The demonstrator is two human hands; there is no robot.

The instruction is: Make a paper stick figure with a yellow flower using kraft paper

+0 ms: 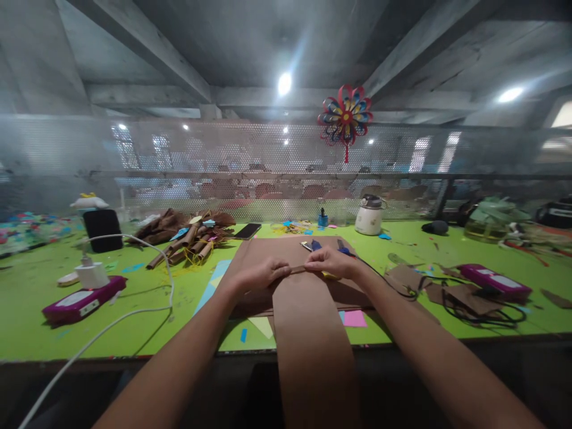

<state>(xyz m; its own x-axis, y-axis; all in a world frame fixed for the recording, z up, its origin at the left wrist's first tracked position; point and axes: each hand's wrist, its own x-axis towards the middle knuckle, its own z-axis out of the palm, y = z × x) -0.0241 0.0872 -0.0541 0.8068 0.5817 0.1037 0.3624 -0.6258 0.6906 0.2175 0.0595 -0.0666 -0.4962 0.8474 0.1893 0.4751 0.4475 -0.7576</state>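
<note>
A long strip of brown paper (313, 333) runs from the middle of the table down over its front edge. Its far end looks narrowly folded or rolled. My left hand (270, 273) pinches the left corner of that end, fingers closed. At the right corner, my right hand (329, 262) grips the same end between thumb and fingers. Beneath both hands lies a larger brown sheet (259, 250) flat on the green table (152, 325). Just beyond my right hand are blue-handled tools (343, 246), partly hidden.
Brown paper rolls (192, 244) and a black phone (248, 230) lie back left. Purple power strips (84, 302) sit at both sides, with a white cable (171, 280) at left and black cables (473, 316) at right. A white jug (369, 215) stands behind.
</note>
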